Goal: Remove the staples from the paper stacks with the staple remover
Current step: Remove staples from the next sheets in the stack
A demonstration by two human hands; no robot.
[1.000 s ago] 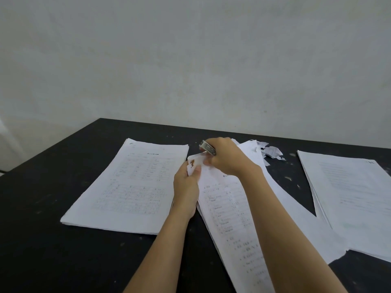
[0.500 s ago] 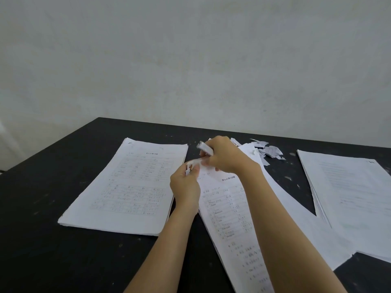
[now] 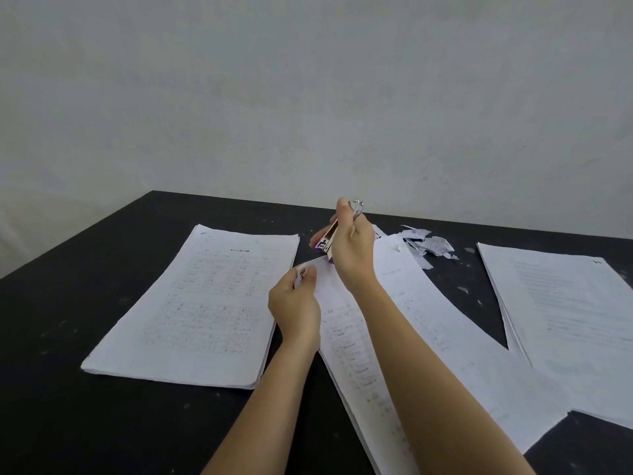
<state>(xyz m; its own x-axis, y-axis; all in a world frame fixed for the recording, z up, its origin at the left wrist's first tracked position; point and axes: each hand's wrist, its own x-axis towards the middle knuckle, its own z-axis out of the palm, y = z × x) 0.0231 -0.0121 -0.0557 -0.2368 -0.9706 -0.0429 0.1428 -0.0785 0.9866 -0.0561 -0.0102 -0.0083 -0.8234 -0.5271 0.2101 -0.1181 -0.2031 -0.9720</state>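
Observation:
My right hand (image 3: 352,250) grips a metal staple remover (image 3: 329,236), held upright and lifted just above the top left corner of the middle paper stack (image 3: 404,323). My left hand (image 3: 296,303) pinches that corner of the stack between thumb and fingers; the corner shows a small brownish mark. The stack lies slanted on the black table (image 3: 102,423) under both forearms. I cannot make out a staple.
A neat paper stack (image 3: 198,303) lies to the left and another stack (image 3: 561,320) at the right edge. Torn paper scraps (image 3: 426,245) are piled behind the middle stack. A plain wall rises behind the table.
My right hand has lifted off the corner and tilted the staple remover upright. My left hand keeps pinching the corner of the paper and has shifted slightly toward me.

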